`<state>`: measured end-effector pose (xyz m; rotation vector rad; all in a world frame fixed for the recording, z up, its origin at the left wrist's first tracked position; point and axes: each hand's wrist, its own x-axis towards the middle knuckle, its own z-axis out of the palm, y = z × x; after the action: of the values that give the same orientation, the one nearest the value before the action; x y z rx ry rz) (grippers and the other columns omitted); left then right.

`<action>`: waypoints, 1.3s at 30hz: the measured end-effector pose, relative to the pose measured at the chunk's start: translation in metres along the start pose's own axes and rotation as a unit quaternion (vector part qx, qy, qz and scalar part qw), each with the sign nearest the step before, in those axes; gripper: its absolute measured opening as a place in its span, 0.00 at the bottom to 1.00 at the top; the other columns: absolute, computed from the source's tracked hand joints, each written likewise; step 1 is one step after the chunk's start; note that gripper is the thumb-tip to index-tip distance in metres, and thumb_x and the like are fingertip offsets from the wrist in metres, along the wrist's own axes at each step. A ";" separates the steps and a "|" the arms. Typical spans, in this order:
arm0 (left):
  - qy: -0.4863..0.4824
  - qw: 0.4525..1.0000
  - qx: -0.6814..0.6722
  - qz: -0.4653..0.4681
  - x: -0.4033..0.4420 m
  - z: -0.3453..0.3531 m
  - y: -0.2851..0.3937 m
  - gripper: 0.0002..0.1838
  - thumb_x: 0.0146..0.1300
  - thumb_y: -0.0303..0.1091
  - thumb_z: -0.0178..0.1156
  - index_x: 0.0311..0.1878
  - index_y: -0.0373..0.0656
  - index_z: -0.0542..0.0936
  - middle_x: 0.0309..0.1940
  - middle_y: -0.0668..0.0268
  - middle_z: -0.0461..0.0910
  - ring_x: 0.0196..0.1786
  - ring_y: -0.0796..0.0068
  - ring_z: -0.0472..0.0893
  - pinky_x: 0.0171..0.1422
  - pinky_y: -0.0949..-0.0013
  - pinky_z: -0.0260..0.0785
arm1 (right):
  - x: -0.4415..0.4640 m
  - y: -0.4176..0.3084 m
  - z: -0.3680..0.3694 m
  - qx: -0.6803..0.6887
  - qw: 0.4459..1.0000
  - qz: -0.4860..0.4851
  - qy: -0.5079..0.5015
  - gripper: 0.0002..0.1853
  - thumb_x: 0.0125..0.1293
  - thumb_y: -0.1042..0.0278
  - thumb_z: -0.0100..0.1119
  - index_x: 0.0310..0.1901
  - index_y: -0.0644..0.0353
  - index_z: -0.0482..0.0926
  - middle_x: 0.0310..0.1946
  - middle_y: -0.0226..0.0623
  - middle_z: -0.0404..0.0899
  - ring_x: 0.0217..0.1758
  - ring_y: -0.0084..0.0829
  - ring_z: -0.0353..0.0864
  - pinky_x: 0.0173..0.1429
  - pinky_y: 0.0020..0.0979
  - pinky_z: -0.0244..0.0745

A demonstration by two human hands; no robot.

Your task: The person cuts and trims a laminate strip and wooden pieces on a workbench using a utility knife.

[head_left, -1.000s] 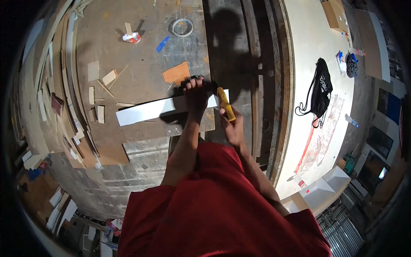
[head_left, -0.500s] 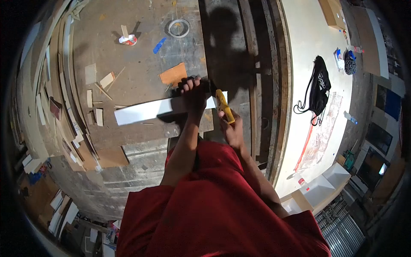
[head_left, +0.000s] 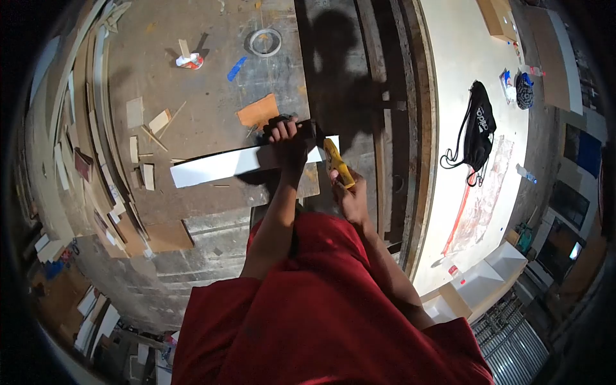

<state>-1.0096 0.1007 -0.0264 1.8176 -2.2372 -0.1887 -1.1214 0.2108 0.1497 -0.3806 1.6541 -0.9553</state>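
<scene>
White board (head_left: 215,167): on the workbench (head_left: 212,115), laid near-crosswise toward its near edge; right end juts past the bench's right edge over the dark gap.
Board handling: my read, light and fairly stiff, thin sheet stock; overhung end probably springy. Smooth-looking face, so it may slide or swivel unless pressed down. Edges likely chip before the middle breaks.
Board hold: best flat over the bench top, close to the bench's right edge, weight straight down; don't lift by the overhang.
Left hand (head_left: 288,142): across the board, just inside the bench's right edge. Fingers side by side, curled past the board's far edge; thumb out of sight. Dark patch around them, can't tell if shadow or object, nor whether they pinch anything.
Yellow-handled tool (head_left: 337,163): just off the bench's right edge, top of handle overlapping the board's overhanging end. Dark part beyond the handle too murky to read.
Tool handling: handle looks rigid, likely easy one-handed; hold by the yellow part only.
Right hand (head_left: 351,199): beyond the bench's right edge, fingers wrapped round the handle's near end, thumb laid along it.
Orange piece (head_left: 258,111): on the bench, toward its right edge; touching neither board nor tool.
</scene>
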 end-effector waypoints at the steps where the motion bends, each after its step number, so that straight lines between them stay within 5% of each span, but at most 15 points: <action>1: 0.008 1.000 -0.023 -0.002 0.003 0.001 0.000 0.14 0.72 0.42 0.58 0.56 0.50 0.76 0.45 0.64 0.75 0.49 0.60 0.76 0.51 0.55 0.67 | 0.002 -0.001 0.000 0.012 1.000 -0.005 -0.004 0.16 0.77 0.54 0.64 0.46 0.60 0.79 0.25 0.19 0.71 0.24 0.13 0.65 0.28 0.23 0.58; 9: 0.005 0.999 0.001 0.037 0.017 -0.017 0.006 0.15 0.67 0.42 0.60 0.54 0.50 0.77 0.44 0.64 0.75 0.48 0.62 0.76 0.50 0.56 0.66 | -0.002 -0.005 0.000 -0.023 0.999 -0.032 -0.015 0.15 0.78 0.57 0.62 0.49 0.63 0.79 0.27 0.19 0.71 0.28 0.13 0.66 0.31 0.22 0.59; 14: 0.030 0.998 0.059 0.022 0.018 -0.004 0.005 0.06 0.72 0.40 0.59 0.44 0.52 0.74 0.39 0.67 0.72 0.44 0.64 0.76 0.48 0.58 0.65 | -0.018 -0.016 0.006 -0.038 0.999 -0.027 0.000 0.14 0.78 0.60 0.61 0.51 0.64 0.78 0.29 0.18 0.71 0.31 0.13 0.65 0.33 0.22 0.59; 17: 0.033 0.997 0.066 0.024 0.015 0.003 0.003 0.12 0.67 0.45 0.63 0.48 0.52 0.77 0.41 0.68 0.72 0.47 0.65 0.75 0.49 0.58 0.64 | -0.033 -0.028 0.001 -0.036 0.999 -0.003 -0.009 0.14 0.78 0.60 0.60 0.50 0.65 0.78 0.28 0.18 0.70 0.31 0.13 0.66 0.33 0.22 0.59; 30: 0.053 0.995 0.084 0.025 0.018 -0.006 0.007 0.07 0.72 0.44 0.60 0.42 0.54 0.75 0.37 0.71 0.71 0.43 0.70 0.75 0.46 0.62 0.64 | -0.001 -0.007 0.004 -0.035 0.999 -0.003 -0.007 0.15 0.78 0.55 0.63 0.47 0.61 0.79 0.27 0.19 0.70 0.27 0.14 0.65 0.31 0.24 0.59; 39: 0.022 0.997 0.076 0.016 0.016 0.003 0.005 0.10 0.65 0.45 0.61 0.45 0.56 0.76 0.42 0.70 0.72 0.47 0.68 0.74 0.49 0.59 0.62 | -0.008 -0.013 0.009 -0.018 1.000 0.011 -0.003 0.13 0.77 0.58 0.64 0.46 0.61 0.79 0.27 0.19 0.70 0.27 0.15 0.64 0.31 0.24 0.59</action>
<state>-1.0184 0.0861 -0.0261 1.8379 -2.3053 0.0271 -1.1138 0.2044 0.1643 -0.3886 1.6684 -0.9079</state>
